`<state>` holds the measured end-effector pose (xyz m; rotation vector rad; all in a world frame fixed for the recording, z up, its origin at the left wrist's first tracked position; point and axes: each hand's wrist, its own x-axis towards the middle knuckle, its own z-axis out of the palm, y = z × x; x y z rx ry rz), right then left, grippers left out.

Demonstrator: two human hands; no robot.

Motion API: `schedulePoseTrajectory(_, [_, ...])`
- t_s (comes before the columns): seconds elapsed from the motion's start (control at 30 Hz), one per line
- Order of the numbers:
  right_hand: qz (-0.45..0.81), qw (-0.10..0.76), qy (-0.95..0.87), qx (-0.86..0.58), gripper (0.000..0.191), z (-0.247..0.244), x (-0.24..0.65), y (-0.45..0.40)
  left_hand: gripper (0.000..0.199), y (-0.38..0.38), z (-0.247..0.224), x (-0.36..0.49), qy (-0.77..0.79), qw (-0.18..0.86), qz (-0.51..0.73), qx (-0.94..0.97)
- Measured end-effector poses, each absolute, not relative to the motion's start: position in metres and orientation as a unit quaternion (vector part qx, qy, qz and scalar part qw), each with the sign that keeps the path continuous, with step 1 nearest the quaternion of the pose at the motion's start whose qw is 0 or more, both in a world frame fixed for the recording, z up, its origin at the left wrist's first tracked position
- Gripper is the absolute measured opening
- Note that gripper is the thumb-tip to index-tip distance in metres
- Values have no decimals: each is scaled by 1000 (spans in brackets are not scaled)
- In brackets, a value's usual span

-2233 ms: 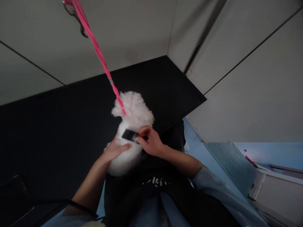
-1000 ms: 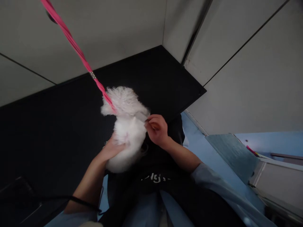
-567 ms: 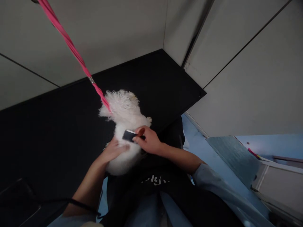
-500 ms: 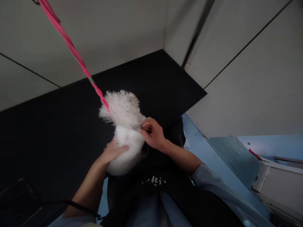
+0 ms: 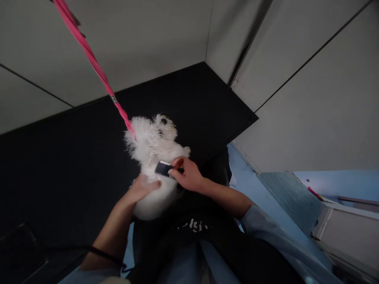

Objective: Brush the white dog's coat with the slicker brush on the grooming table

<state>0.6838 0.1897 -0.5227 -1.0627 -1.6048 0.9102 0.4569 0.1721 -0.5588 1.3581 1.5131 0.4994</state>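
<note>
**Brush over back of white dog**

Right hand pinches brush by handle; head-to-coat contact unclear. Left hand lies against dog's left side, thumb spread on back, other fingers partly hidden; can't tell if gripping. Dog at near edge of black table, pink cord at neck.

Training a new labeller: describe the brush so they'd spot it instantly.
Find the black table, then the fluffy white dog where the pink cord ends. Over the dog, the right hand holds the brush. It is the dark, flat, straight-edged rectangle, standing out against the white fur.
</note>
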Motion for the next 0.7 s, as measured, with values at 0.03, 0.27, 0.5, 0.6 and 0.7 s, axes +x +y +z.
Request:
schedulePoseTrajectory(0.03, [359, 500, -643, -455, 13, -523, 684, 191, 51, 172, -560, 456, 626, 509, 219, 548])
schedulePoseTrajectory(0.27, [426, 432, -645, -464, 14, -524, 683, 196, 55, 170, -562, 459, 615, 552, 261, 499])
schedulePoseTrajectory(0.5, [439, 446, -629, -461, 17, -538, 683, 193, 50, 156, -557, 462, 639, 500, 207, 547])
schedulePoseTrajectory(0.6, [439, 468, -574, -509, 17, -541, 685, 192, 66, 144, -563, 461, 683, 431, 198, 556])
schedulePoseTrajectory(0.7, [425, 488, -588, -485, 21, -543, 684, 188, 77, 135, -571, 461, 704, 415, 194, 543])
